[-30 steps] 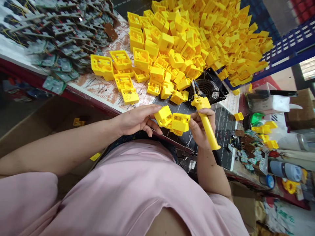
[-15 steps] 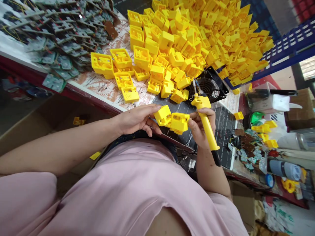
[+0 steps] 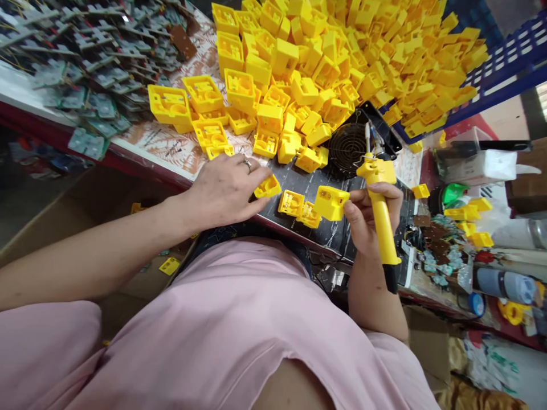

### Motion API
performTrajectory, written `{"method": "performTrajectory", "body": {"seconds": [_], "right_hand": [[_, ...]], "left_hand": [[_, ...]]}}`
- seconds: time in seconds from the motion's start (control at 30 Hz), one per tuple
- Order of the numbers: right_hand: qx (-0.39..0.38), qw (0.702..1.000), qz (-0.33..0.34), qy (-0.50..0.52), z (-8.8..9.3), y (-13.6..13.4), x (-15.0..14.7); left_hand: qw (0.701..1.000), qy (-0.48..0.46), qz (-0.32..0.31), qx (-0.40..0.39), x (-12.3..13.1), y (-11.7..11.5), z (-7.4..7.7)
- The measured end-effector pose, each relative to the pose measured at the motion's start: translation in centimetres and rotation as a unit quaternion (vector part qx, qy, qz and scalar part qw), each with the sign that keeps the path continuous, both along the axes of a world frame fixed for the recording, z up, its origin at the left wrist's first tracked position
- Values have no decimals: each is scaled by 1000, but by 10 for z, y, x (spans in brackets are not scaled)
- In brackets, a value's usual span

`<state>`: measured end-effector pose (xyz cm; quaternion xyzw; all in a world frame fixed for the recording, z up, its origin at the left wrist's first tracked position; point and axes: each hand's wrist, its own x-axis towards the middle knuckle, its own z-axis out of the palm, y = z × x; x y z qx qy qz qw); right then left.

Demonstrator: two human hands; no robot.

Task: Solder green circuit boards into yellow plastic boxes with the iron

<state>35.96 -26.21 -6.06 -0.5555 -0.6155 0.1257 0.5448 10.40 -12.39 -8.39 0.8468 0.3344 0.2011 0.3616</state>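
My left hand (image 3: 226,191), palm down and wearing a ring, has its thumb and fingers around a small yellow plastic housing (image 3: 268,186) at the bench's front edge. My right hand (image 3: 371,216) is closed around the yellow handle of what looks like a soldering iron (image 3: 381,219), its metal tip upward. Between the same hand's thumb and fingertips is another yellow housing (image 3: 332,203). Two more open housings (image 3: 292,203) lie on the dark mat between my hands, their inner metal parts showing.
A large heap of yellow housings (image 3: 286,57) covers the back of the bench and a blue basket (image 3: 508,68). Circuit boards with wires (image 3: 98,62) are piled at the left. A black fan (image 3: 350,149) stands behind the iron. Plastic containers (image 3: 482,171) and loose parts crowd the right.
My left hand has let go of the housing it held up and moved left and down onto one at the bench edge. My right hand has shifted right with the iron and a housing.
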Motion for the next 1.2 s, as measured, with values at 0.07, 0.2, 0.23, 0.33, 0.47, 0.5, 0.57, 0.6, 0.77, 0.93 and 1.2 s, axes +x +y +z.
{"method": "performTrajectory", "body": {"seconds": [0.07, 0.2, 0.23, 0.33, 0.47, 0.5, 0.57, 0.6, 0.77, 0.93, 1.2], "right_hand": [[19, 1000, 1, -15, 2, -3, 1], [25, 998, -38, -34, 2, -9, 3], [24, 998, -50, -36, 1, -11, 3], [31, 996, -79, -34, -2, -17, 5], [49, 994, -91, -30, -7, -22, 9], [52, 994, -94, -29, -8, -23, 10], [53, 992, -108, -24, -9, -23, 11], [53, 992, -115, -20, -10, -23, 11], [50, 992, -112, -5, -14, -23, 9], [44, 995, -93, 4, -15, -28, 4], [36, 998, -43, 28, -18, -27, -7]], "left_hand": [[998, 3, -45, 45, 3, -1, -2], [989, -39, -127, 62, 23, -10, -5], [988, -36, -143, 55, 29, -12, -6], [989, -18, -143, 21, 42, -12, -5], [983, -115, -48, -133, 42, -1, 4], [964, -145, -37, -219, 41, 2, 6], [894, -186, -36, -406, 40, 7, 9], [852, -198, -40, -484, 40, 8, 10], [757, -220, -47, -614, 44, 6, 7], [756, -219, -38, -616, 47, -6, 8], [794, -235, -17, -560, 46, -21, 10]]}}
